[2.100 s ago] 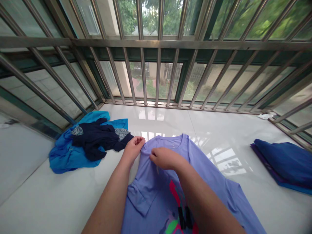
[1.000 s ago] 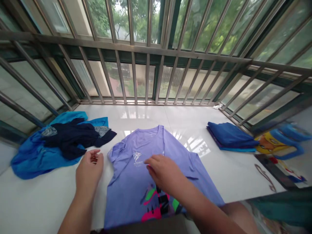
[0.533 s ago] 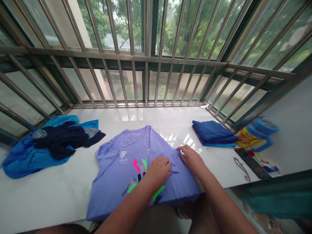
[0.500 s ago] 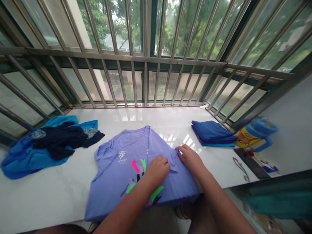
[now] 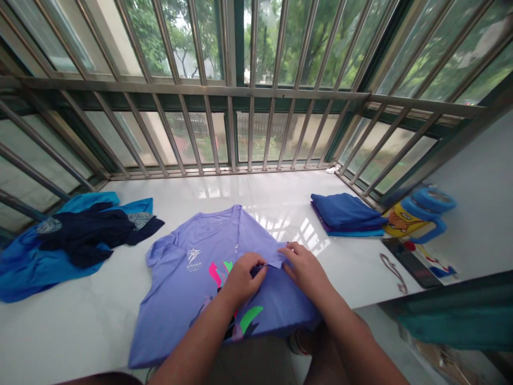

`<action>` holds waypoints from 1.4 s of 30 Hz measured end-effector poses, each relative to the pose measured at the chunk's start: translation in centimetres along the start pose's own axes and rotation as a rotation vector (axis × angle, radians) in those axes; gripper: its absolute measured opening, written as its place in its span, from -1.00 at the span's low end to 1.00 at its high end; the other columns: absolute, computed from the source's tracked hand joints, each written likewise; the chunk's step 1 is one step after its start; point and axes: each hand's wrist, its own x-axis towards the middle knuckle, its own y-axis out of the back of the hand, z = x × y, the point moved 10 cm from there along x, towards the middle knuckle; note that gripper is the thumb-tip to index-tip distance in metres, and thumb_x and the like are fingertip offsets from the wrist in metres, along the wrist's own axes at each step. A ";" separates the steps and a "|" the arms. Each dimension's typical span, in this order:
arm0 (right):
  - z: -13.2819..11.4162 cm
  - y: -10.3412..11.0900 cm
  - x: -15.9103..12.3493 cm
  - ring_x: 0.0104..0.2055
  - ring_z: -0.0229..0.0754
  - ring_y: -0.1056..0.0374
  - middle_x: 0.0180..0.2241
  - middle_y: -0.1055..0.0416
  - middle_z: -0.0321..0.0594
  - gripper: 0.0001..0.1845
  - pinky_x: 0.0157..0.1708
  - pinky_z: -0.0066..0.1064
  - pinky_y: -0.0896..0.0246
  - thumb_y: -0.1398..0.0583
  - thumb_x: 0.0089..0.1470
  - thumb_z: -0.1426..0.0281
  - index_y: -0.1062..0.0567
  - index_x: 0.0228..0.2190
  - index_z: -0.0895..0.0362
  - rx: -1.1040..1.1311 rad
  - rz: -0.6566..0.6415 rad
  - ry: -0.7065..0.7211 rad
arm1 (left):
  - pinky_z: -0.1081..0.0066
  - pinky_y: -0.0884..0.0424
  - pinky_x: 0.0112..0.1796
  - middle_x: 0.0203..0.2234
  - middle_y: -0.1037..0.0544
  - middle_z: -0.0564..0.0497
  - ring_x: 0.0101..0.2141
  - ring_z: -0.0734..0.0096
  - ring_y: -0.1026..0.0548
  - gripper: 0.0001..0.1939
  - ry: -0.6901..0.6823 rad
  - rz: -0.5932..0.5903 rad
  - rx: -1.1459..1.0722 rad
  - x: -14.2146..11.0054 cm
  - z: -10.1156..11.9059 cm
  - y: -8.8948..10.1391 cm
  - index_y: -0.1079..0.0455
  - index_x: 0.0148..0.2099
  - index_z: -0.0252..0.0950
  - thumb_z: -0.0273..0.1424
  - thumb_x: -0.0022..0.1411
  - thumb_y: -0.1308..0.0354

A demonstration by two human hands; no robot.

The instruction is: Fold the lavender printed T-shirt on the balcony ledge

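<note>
Lavender shirt [image 5: 168, 299] — lightly creased, white-logoed — with pink and green print.

The sole head-worn camera looked forward and down over the window ledge [image 5: 276, 195], near above the lilac shirt [image 5: 180, 289], facing the window bars [image 5: 251, 128].

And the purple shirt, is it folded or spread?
Mostly spread: the purple shirt lies wide and face up, its neckline and chest emblem in view.

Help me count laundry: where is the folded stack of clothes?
In the head view, the folded stack lies at right on the white ledge, between the purple shirt and the jug.
</note>
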 end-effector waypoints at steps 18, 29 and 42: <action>2.5 -4.6 -1.7 0.54 0.28 -0.06 0.51 -0.10 0.08 -0.35 0.42 0.29 -0.07 -0.05 0.46 0.23 -0.28 0.47 0.15 -0.212 -0.215 -0.281 | 0.09 -0.41 -0.03 -0.12 -0.63 -0.09 -0.07 0.09 -0.54 -0.78 -0.172 -0.122 0.482 -0.9 2.1 -3.1 -0.52 -0.13 -0.21 -0.16 0.45 -0.27; 1.5 -5.3 -0.8 0.56 0.24 -0.02 0.52 -0.13 -0.01 -0.35 0.45 0.29 0.04 -0.03 0.48 0.18 -0.27 0.47 0.08 -0.189 -0.210 -0.227 | -0.02 -0.38 0.14 0.07 -0.69 -0.10 0.10 0.06 -0.59 -0.81 -0.162 -0.074 0.494 -0.9 1.8 -3.2 -0.58 0.01 -0.21 -0.30 0.51 -0.18; 7.5 -1.7 1.7 0.08 0.02 -0.45 0.05 -0.56 -0.05 -0.62 0.11 -0.21 -0.34 -0.20 0.34 0.34 -0.63 0.12 0.06 -0.002 -0.095 -0.257 | 0.04 -0.46 0.15 0.04 -0.69 -0.13 0.08 0.10 -0.60 -0.71 -0.123 -0.030 0.445 4.9 3.6 -2.5 -0.57 0.08 -0.21 -0.51 0.48 -0.06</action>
